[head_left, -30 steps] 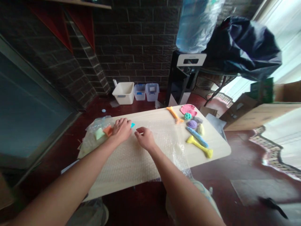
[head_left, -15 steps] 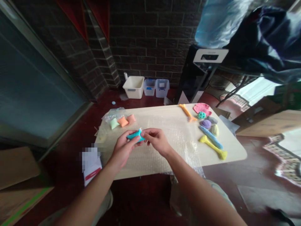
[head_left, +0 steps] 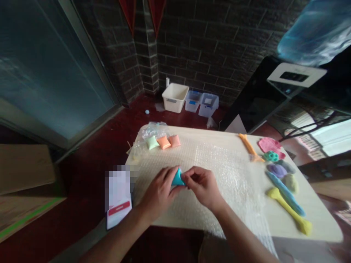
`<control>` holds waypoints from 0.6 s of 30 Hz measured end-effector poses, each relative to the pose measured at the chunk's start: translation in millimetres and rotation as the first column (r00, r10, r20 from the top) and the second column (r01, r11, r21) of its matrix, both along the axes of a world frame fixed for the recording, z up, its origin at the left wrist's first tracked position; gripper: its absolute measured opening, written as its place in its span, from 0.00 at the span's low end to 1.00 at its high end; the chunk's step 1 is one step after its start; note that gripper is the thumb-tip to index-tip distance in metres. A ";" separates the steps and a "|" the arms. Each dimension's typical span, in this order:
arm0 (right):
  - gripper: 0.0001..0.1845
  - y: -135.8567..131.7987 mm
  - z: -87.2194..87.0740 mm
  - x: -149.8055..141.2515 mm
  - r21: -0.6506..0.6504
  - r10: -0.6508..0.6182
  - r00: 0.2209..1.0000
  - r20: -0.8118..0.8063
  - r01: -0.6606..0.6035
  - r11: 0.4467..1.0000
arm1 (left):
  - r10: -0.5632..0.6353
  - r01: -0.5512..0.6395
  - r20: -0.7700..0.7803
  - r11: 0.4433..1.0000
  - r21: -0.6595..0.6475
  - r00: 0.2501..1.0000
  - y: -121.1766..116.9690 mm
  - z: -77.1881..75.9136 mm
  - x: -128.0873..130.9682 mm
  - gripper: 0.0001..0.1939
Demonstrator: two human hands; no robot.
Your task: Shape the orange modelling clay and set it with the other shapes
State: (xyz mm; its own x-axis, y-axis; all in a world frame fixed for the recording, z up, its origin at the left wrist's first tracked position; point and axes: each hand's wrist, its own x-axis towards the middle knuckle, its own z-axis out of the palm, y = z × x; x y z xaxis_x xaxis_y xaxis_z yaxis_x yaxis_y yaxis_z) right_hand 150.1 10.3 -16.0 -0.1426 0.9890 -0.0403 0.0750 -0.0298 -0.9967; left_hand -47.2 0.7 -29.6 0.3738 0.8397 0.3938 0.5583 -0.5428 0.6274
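A small bright-blue pillow packet of modelling clay (head_left: pixel 177 178) is held over the bubble wrap in the middle of the table. My left hand (head_left: pixel 161 188) is closed around its left side, hiding part of it. With thumb and fingers pinched together, my right hand (head_left: pixel 203 185) grips the packet's right edge. Beyond the hands lie three similar packets: a pale green one (head_left: pixel 152 142), an orange one (head_left: pixel 163 142) and a salmon-pink one (head_left: pixel 174 140).
Bubble wrap (head_left: pixel 236 182) covers much of the table (head_left: pixel 323 226). Shaped clay pieces sit at the right, including a yellow bone (head_left: pixel 290 213), a blue stick (head_left: pixel 286 193) and an orange bone (head_left: pixel 249 146). A crumpled clear bag (head_left: pixel 155 129) lies back left. Bins (head_left: pixel 175 98) stand by the wall.
The view has swung left and tilted, so the table's contents appear shifted right. Both hands still hold the blue packet, which is now turned more upright, with my left hand covering more of it.
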 end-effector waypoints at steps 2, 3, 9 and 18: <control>0.17 2.7 -2.4 -1.9 0.034 -0.019 0.997 0.072 0.017 0.999 | 0.000 -0.001 -0.053 1.000 -0.015 0.999 2.6 -3.7 1.5 0.23; 0.17 3.5 -2.8 -2.3 0.059 -0.024 0.994 0.106 0.017 0.998 | -0.008 0.007 -0.082 1.000 -0.010 0.997 3.3 -4.8 3.1 0.23; 0.13 -3.0 1.2 1.0 0.157 -0.041 0.969 0.245 0.002 0.988 | 0.002 -0.017 -0.213 0.997 -0.071 0.977 -1.2 -7.1 15.8 0.16; 0.08 -5.1 15.7 13.0 -0.257 0.008 0.945 -0.326 -0.097 0.961 | -0.100 0.091 -0.129 0.993 -0.073 0.987 -1.4 -6.5 10.0 0.22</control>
